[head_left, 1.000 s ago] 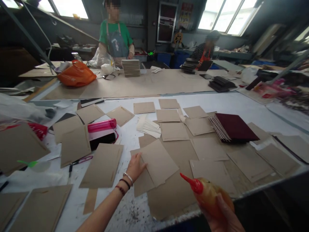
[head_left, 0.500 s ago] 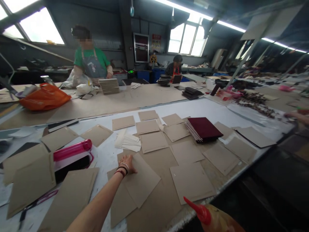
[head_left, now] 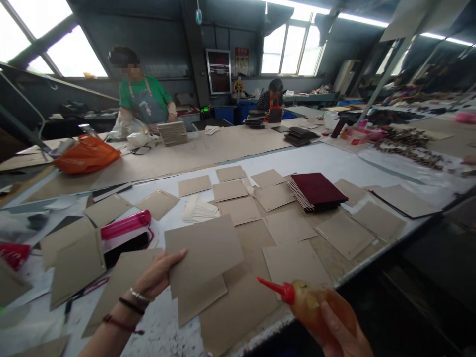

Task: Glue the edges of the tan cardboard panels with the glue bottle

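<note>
My left hand (head_left: 159,272) is closed on the left edge of a grey-brown cardboard sheet (head_left: 206,245), thumb on top and fingers underneath. The sheet is lifted and tilted above another cardboard piece (head_left: 203,300) lying on the table. In my right hand (head_left: 344,327), at the lower right, is a glue bottle (head_left: 320,307) with a red pointed nozzle aimed left. Its nozzle tip is apart from the held sheet. Beyond my hands, several cardboard pieces lie spread out, with a stack of dark red folders (head_left: 318,191) among them and white strips (head_left: 201,210) near the middle.
A pink bottle (head_left: 126,224) lies at the left by a black flat object (head_left: 126,249). An orange bag (head_left: 87,153) and a cardboard stack (head_left: 173,134) stand on the far table. Two people work behind it. The table's edge (head_left: 334,290) runs along the right.
My left hand has drawn back toward me and lifted the cardboard sheet it was resting on. My right hand has come into view with the glue bottle raised. The view has shifted slightly.
</note>
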`<state>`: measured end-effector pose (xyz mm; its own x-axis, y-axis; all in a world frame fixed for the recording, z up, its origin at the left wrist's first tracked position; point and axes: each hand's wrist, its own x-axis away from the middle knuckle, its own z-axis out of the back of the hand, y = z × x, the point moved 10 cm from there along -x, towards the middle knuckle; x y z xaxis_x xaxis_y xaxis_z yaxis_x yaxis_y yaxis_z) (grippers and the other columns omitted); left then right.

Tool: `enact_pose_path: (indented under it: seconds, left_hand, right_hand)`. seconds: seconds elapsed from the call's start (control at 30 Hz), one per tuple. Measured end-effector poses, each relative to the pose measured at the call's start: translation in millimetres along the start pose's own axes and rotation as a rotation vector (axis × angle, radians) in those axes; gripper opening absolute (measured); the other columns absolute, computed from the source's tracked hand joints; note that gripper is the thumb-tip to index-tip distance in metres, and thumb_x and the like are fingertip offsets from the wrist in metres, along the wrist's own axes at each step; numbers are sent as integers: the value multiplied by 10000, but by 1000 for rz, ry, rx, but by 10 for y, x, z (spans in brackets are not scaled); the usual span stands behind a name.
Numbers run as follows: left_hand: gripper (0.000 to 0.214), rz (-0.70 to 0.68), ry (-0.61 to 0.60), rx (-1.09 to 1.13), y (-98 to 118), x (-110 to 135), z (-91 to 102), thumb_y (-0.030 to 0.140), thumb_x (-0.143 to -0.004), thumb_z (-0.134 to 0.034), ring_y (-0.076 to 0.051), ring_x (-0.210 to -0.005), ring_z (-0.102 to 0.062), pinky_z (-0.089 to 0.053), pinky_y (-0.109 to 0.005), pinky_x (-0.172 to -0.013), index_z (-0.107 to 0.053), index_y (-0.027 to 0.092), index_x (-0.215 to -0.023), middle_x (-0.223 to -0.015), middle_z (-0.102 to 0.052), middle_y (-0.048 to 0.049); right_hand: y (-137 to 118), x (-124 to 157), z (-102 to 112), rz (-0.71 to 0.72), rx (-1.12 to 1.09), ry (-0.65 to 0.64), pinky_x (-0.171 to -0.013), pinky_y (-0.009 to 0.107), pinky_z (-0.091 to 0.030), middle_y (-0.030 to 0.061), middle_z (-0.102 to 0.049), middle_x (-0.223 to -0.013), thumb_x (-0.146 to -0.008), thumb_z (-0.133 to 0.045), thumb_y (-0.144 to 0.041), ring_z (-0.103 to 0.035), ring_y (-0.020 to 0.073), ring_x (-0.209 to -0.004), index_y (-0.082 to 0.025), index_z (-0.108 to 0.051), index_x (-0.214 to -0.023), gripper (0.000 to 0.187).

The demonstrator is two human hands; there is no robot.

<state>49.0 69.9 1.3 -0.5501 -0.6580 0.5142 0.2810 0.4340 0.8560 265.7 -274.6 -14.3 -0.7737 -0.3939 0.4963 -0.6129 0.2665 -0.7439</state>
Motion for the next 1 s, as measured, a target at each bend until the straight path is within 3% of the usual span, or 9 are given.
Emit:
enact_pose_path:
  seconds: [0.13,0.23,0.37,0.53,0.7,1.0]
  left_hand:
    - [451,-25,210,373,-123,535,103,121,-740,-669,-280,-882,-699,-585,-417,-804,-546,120,-1174,-933,-743,-123]
    - [460,-19,324,470,-193,822,75,72,-774,-616,-268,-834,-711,-601,-411,-773,-539,124,-1225,-914,-748,-114]
    - [502,-29,381,545,-181,1042,-19,54,-785,-598,-266,-825,-715,-601,-411,-775,-519,138,-1274,-948,-746,-120]
    - [469,-52,428,596,-151,1148,-45,49,-805,-571,-252,-802,-720,-617,-371,-716,-535,152,-1261,-941,-748,-117]
    - [419,-46,439,644,-133,1158,-52,51,-822,-553,-235,-778,-722,-622,-351,-686,-560,156,-1228,-903,-754,-106]
    - [428,-58,441,727,-67,1108,-67,55,-838,-536,-234,-801,-722,-617,-364,-714,-551,179,-1248,-924,-752,-99]
  right_hand:
    - [-196,-59,-286,116,101,1,-729,214,-544,4,-651,-1038,-571,-873,-370,-633,191,-925,-268,-545,-1118,646]
    - [-317,-78,-510,237,190,-12,-733,190,-523,2,-615,-1061,-551,-872,-404,-601,183,-948,-262,-533,-1109,668]
    - [-407,-97,-788,388,310,-86,-787,223,-496,0,-561,-1105,-602,-836,-411,-569,180,-973,-275,-499,-1131,642]
    - [-537,-67,-970,535,411,-100,-826,274,-473,10,-528,-1100,-634,-802,-424,-552,197,-975,-271,-470,-1146,629]
    - [-660,61,-1094,628,514,-111,-828,251,-469,11,-486,-1141,-659,-778,-437,-538,194,-993,-271,-467,-1143,599]
    - [-503,399,-1213,499,555,-116,-802,193,-470,-12,-520,-1111,-649,-754,-511,-565,172,-948,-292,-483,-1131,595]
